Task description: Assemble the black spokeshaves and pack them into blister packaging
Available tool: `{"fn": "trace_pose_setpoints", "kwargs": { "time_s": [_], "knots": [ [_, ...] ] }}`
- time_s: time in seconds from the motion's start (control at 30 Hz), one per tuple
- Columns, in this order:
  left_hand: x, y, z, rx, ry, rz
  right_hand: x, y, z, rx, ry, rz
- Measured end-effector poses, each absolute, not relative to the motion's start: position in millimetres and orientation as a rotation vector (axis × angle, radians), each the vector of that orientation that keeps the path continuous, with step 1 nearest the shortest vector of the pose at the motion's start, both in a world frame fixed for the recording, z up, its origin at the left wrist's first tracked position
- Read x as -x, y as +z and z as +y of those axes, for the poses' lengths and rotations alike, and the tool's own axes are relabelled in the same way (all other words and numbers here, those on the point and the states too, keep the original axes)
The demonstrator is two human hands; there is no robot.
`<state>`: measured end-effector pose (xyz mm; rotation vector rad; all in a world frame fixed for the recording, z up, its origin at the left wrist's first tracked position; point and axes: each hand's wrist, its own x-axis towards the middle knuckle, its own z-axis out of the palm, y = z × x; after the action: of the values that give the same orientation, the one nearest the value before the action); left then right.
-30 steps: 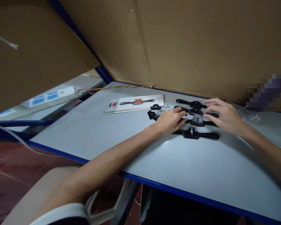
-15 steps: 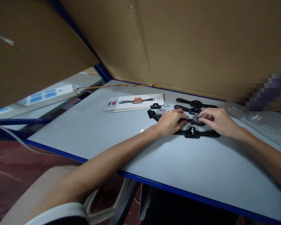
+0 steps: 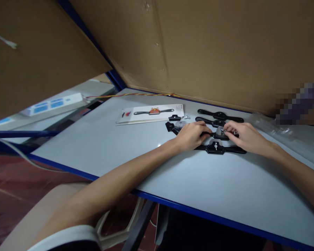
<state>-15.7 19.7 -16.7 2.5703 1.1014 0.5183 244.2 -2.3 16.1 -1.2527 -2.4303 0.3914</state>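
Note:
My left hand [image 3: 191, 136] is closed around the left handle of a black spokeshave [image 3: 221, 138] lying on the table. My right hand [image 3: 247, 137] pinches at the middle of that tool, thumb and forefinger on what looks like a small screw [image 3: 222, 132] over a pale, rounded blade piece. Just in front lies another spokeshave [image 3: 215, 150] with a cap and a silver screw at its centre. Two more black spokeshave bodies, a rear one [image 3: 219, 115] and a nearer one [image 3: 216, 122], lie behind my hands. A loose black cap [image 3: 174, 118] sits beside small metal screws [image 3: 187, 117].
Flat spokeshave packaging [image 3: 150, 113] lies left of the tools. Clear plastic wrapping [image 3: 282, 130] is at the right. A cardboard wall [image 3: 211, 52] rises behind the table [image 3: 115, 146]. A power strip [image 3: 54, 104] stands beyond the left edge, and a chair [image 3: 54, 202] is below.
My right fingers have shifted slightly at the middle of the spokeshave, turning a little around the small screw. My left hand keeps its hold. The whole view has moved very slightly.

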Motion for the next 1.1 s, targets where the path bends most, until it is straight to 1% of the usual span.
{"fn": "trace_pose_setpoints", "kwargs": {
  "time_s": [0.23, 0.4, 0.83, 1.1],
  "knots": [
    [15.7, -15.9, 19.4, -2.574, 0.518, 1.108, -244.6, 22.8, -3.5, 1.273, 0.362, -2.39],
    [16.3, -15.9, 19.8, -2.57, 0.531, 1.074, -245.2, 18.4, -0.9, 1.173, 0.357, -2.392],
    [15.1, -16.3, 19.5, -2.526, 0.516, 1.111, -240.9, 4.6, -2.9, 1.043, 0.148, -2.499],
    [13.8, -13.7, 18.9, -2.489, 0.512, 1.123, -236.7, 10.6, -3.0, 1.106, 0.331, -2.449]
  ]
}}
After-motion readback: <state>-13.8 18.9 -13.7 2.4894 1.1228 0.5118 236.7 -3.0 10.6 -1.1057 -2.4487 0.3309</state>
